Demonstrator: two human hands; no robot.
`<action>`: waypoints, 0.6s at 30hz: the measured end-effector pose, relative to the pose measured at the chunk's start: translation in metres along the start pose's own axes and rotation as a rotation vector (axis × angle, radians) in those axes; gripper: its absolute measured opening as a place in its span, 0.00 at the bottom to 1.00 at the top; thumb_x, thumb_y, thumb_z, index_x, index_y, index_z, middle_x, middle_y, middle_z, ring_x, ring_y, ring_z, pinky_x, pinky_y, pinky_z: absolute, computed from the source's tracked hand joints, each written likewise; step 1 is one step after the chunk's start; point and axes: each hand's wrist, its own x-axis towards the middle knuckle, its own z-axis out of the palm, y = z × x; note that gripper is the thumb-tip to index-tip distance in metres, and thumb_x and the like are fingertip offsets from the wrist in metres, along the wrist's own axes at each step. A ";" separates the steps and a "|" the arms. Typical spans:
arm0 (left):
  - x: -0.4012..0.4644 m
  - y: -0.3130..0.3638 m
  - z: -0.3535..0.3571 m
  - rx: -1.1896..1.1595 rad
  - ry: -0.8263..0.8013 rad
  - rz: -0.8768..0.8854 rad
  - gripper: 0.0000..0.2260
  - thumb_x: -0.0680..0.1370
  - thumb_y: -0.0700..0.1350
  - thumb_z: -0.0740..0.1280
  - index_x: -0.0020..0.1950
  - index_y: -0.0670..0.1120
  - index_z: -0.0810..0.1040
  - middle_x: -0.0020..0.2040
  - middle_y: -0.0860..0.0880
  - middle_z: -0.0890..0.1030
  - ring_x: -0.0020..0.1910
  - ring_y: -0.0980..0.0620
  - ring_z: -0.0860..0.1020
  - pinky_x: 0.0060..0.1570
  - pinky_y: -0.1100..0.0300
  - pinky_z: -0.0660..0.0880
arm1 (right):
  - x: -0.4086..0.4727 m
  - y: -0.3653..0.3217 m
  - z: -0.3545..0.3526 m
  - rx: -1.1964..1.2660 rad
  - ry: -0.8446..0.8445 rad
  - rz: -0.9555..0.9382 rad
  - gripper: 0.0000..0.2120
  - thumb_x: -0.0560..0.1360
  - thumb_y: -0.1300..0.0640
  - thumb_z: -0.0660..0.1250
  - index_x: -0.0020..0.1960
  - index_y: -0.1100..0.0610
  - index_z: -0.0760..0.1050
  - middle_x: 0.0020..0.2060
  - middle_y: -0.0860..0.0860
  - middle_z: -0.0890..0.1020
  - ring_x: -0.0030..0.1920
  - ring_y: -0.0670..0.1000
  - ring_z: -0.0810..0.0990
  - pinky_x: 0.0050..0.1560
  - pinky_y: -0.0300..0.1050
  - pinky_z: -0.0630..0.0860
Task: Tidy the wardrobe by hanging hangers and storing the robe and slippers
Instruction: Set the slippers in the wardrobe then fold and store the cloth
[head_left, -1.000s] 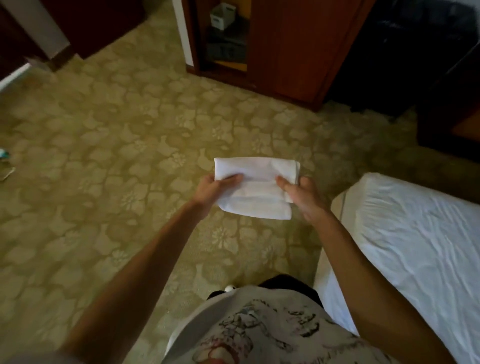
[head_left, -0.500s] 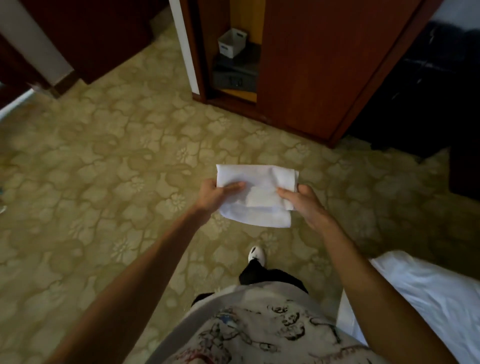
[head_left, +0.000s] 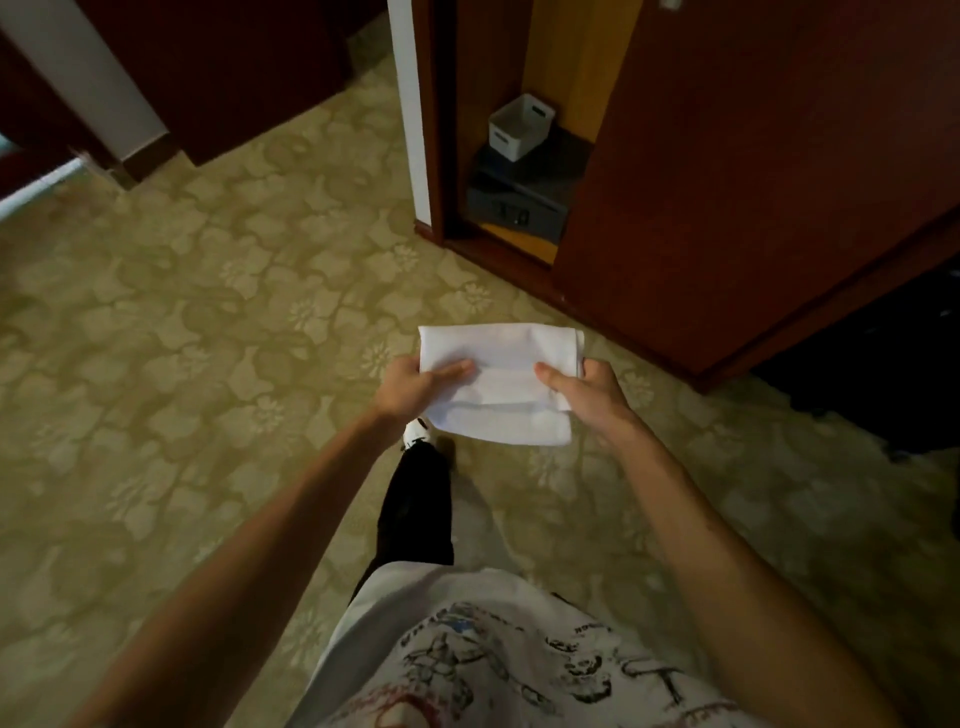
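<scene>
Two hands, left hand (head_left: 410, 384) and right hand (head_left: 587, 395), pinch soft white folded cloth (head_left: 498, 384) by side edges, above flowered carpet (head_left: 208, 322), near wooden wardrobe (head_left: 727, 182).

Both bare arms reach forward and slightly inward, at about the same height. The left hand (head_left: 410, 387) and right hand (head_left: 587, 392) each grip a side of one folded white cloth (head_left: 501, 384), thumbs lying on top and fingers curled beneath, hands apart.
</scene>
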 end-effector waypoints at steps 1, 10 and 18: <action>0.027 0.008 -0.006 -0.005 0.006 0.004 0.21 0.63 0.59 0.80 0.45 0.44 0.87 0.43 0.49 0.87 0.42 0.53 0.85 0.43 0.56 0.80 | 0.026 -0.012 0.005 -0.004 0.000 0.001 0.07 0.75 0.55 0.74 0.50 0.57 0.82 0.43 0.46 0.85 0.41 0.44 0.84 0.33 0.32 0.77; 0.248 0.122 -0.072 -0.004 -0.069 -0.004 0.09 0.71 0.53 0.78 0.44 0.50 0.84 0.44 0.54 0.86 0.42 0.56 0.85 0.41 0.63 0.80 | 0.234 -0.138 0.047 0.013 0.004 0.031 0.03 0.78 0.58 0.69 0.52 0.56 0.80 0.43 0.48 0.84 0.42 0.47 0.82 0.36 0.35 0.79; 0.392 0.194 -0.073 -0.069 -0.183 -0.015 0.09 0.77 0.48 0.73 0.55 0.46 0.82 0.50 0.51 0.86 0.48 0.52 0.85 0.45 0.63 0.80 | 0.379 -0.202 0.045 0.081 0.072 0.093 0.07 0.79 0.57 0.69 0.55 0.59 0.79 0.46 0.50 0.83 0.43 0.46 0.82 0.38 0.37 0.78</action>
